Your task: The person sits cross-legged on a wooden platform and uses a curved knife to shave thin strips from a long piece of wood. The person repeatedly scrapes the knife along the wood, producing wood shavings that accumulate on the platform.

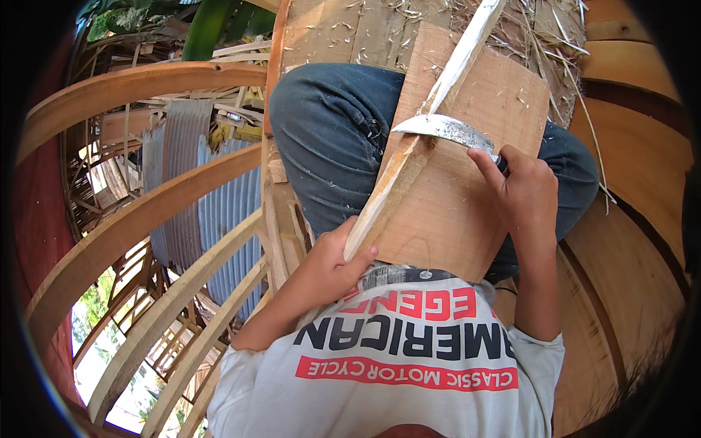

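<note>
A long, pale strip of wood (388, 182) slants from near my waist up to the far edge, crossing a flat wooden board (467, 193) on my lap. My left hand (340, 261) is closed round the strip's near end. In my right hand (524, 186) is a knife with a curved blade (444, 127), the thumb laid near the base of the blade. The blade lies across the strip about midway along it, its tip pointing left. My right fingers wrap the handle, which is mostly hidden.
I sit cross-legged on wooden planks (321, 36) strewn with thin shavings (555, 66). Curved wooden ribs (146, 95) rise on the left, with corrugated metal sheets (186, 182) and stacked scrap wood beyond. Curved planking (628, 139) lines the right side.
</note>
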### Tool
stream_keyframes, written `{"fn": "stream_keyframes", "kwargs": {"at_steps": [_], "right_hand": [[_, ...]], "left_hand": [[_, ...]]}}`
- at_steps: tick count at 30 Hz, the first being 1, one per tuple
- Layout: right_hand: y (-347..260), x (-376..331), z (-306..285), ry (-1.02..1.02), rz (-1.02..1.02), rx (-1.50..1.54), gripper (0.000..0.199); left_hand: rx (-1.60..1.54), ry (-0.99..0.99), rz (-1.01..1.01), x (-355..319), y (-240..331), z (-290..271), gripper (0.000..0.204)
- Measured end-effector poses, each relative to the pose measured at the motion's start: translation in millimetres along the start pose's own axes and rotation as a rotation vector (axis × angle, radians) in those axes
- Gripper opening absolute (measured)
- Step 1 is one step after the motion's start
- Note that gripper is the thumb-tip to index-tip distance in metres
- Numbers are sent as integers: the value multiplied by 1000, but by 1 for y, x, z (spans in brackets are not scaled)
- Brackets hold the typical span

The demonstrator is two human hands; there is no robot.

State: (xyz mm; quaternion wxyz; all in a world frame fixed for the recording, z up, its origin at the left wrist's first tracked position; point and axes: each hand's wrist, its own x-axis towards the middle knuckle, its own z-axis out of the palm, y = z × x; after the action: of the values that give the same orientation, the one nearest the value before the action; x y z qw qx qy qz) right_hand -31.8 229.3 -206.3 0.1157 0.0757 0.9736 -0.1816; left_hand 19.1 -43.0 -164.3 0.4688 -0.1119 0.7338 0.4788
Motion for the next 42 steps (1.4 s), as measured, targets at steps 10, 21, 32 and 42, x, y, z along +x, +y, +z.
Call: {"fn": "stream_keyframes", "kwargs": {"at_steps": [10, 21, 32, 42], "right_hand": [[-30, -36, 21, -85, -158, 160, 61], [-16, -11, 13, -37, -76, 89, 64], [-21, -28, 26, -45, -198, 165, 65], [-16, -1, 12, -64, -91, 63, 63]], "left_hand": [[-103, 14, -37, 1, 7, 2, 33], [-91, 22, 34, 2, 2, 2, 30], [-77, 42, 49, 3, 2, 3, 28], [-42, 50, 119, 4, 0, 2, 28]]}}
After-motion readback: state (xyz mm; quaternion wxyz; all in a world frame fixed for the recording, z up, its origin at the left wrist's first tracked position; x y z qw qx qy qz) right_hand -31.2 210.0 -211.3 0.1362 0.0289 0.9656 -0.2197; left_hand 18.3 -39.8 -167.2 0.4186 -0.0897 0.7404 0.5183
